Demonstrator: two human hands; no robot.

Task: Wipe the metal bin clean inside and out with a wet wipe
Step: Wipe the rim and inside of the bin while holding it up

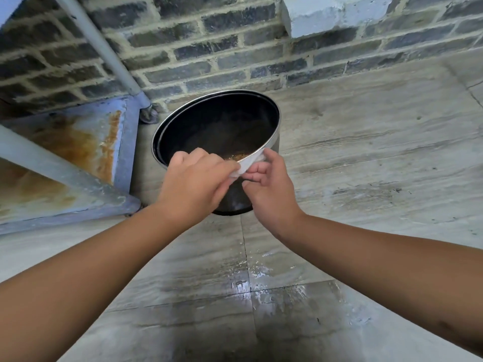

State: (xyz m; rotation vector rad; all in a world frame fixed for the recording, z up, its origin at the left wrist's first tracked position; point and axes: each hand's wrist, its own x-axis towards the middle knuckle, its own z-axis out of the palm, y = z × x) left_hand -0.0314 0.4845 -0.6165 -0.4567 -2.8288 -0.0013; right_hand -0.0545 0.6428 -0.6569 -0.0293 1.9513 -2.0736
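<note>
A round metal bin with a shiny rim and a dark inside stands on the tiled floor by a brick wall. Brownish dirt shows near its front inner wall. A white wet wipe is draped over the near rim. My left hand pinches the wipe's left end at the rim. My right hand pinches its right end from outside the bin. Both hands cover the bin's near front wall.
A blue-grey metal frame with rust stains stands left of the bin, its slanted pipe running up the brick wall. The floor tiles in front are wet. A white block juts from the wall above.
</note>
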